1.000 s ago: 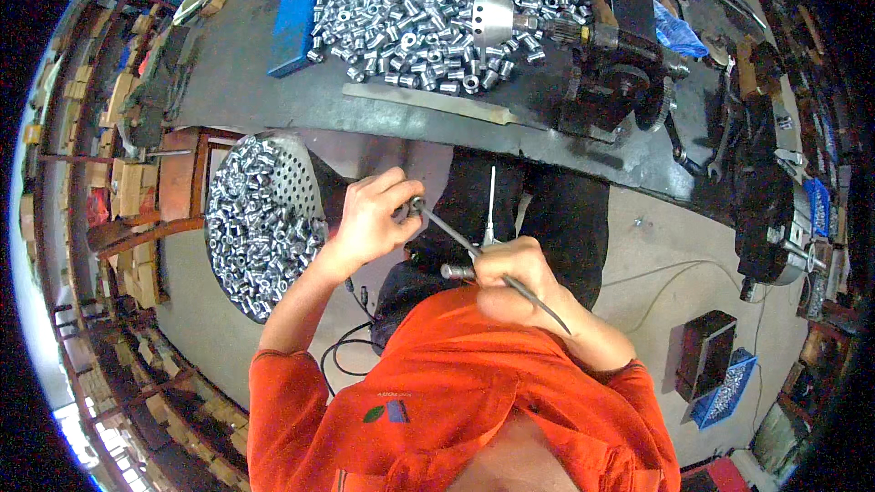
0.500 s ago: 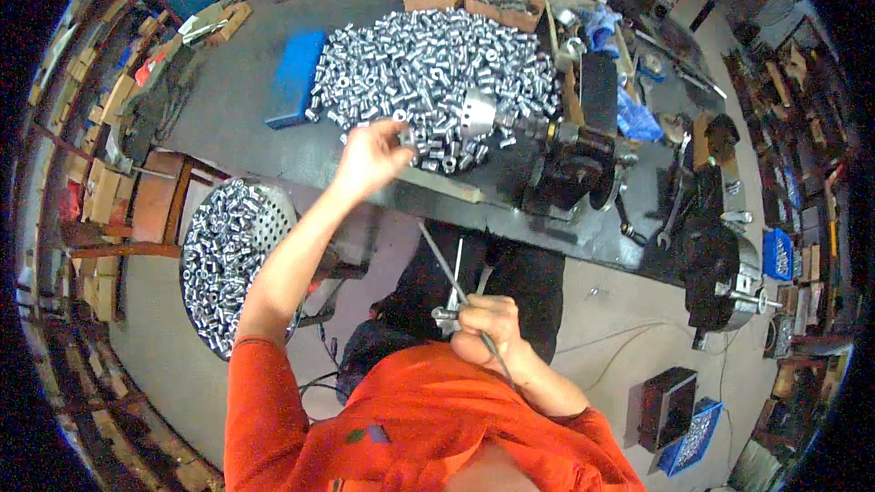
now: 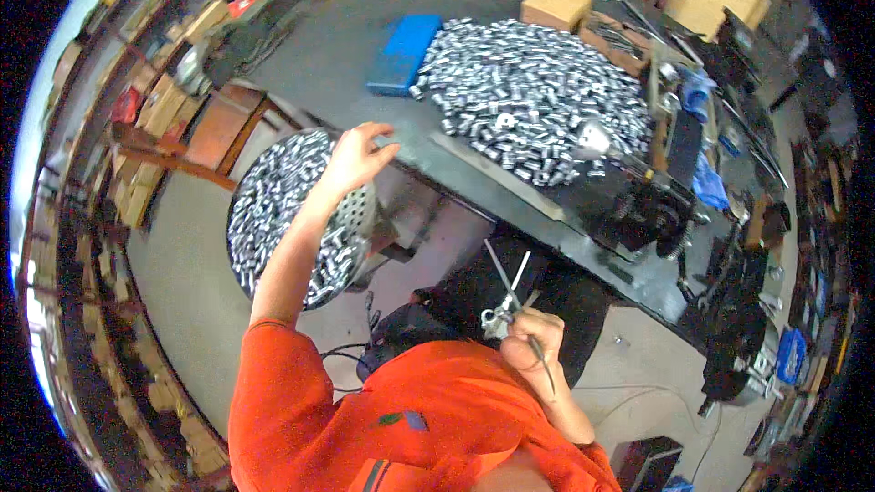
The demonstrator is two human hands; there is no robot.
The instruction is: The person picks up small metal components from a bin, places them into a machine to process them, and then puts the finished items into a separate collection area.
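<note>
My left hand is raised between the table edge and a round perforated metal tub. Its fingers and thumb are apart, and I see nothing between them. Small shiny metal sleeves fill the tub below my left forearm. Near my lap, my right hand is closed around a long thin grey rod. Small silvery metal pieces show beside its fingers, and a thin pale rod crosses there; how these are held is unclear.
A large heap of metal sleeves covers the dark table, beside a blue box. A flat metal bar lies along the front edge. A dark machine fixture stands right of the heap. A wooden stool is behind the tub.
My left hand has left the front of the heap and come toward the tub, fingers now spread. The view has turned left. My right hand still grips the rod near my lap.
</note>
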